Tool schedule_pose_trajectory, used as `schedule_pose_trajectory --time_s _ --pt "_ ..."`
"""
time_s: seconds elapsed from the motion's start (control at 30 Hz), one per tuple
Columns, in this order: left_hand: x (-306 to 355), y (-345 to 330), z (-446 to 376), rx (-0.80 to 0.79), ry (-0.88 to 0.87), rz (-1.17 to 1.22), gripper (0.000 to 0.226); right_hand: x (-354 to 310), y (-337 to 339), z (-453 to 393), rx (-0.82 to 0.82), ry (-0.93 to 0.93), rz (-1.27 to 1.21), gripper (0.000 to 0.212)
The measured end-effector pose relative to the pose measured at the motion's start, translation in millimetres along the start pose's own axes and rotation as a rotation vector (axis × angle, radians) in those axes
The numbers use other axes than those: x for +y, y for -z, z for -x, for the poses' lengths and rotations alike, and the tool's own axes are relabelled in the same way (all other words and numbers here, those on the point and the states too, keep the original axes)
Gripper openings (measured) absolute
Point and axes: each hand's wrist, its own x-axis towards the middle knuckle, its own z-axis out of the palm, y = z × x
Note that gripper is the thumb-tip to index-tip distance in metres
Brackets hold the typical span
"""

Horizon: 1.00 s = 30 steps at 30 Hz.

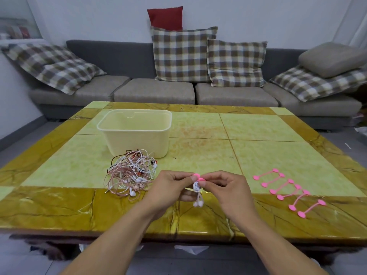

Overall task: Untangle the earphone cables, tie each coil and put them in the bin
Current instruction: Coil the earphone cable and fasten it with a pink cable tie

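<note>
— What's the room like?

— Behind the table I see a grey sofa along a white wall, loaded with checked cushions, one red cushion on top and a plain grey one at the right end. My surface is a glossy tiled top, pale green squares framed in amber-brown.

— And the hands?

— I see both raised together over the near edge. The left hand and right hand meet fingertip to fingertip, each pinching a pink tie that sits at the top of a small white earphone coil. Two earbuds dangle below the coil, between the hands. I can't tell whether the tie is fastened.

— Where is the rest of the work?

— The tangled cables, white and pinkish, lie in a heap just left of the left hand. The cream bin stands directly behind that heap, touching or nearly so; I can't see anything inside it from here. Spare pink ties lie in a slanted row on the table, to the right of the right hand.
</note>
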Motion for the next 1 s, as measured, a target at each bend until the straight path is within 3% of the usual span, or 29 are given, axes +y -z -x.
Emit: schedule_pose_trajectory --time_s 0.23,0.43,0.77,1.0 --pt "-12 -5 -5 0.031 0.076 0.175 0.019 6 0 -4 -0.008 0.010 0.060 0.017" --pt "-9 -6 -5 -0.021 0.042 0.110 0.021 6 4 -8 0.061 -0.024 0.080 0.016" --pt "-12 -7 -4 -0.075 -0.044 -0.101 0.032 6 11 -10 -0.004 0.017 0.228 0.008" --pt "-15 -11 -4 0.039 -0.104 -0.197 0.031 8 13 -15 -0.055 0.019 0.303 0.004"
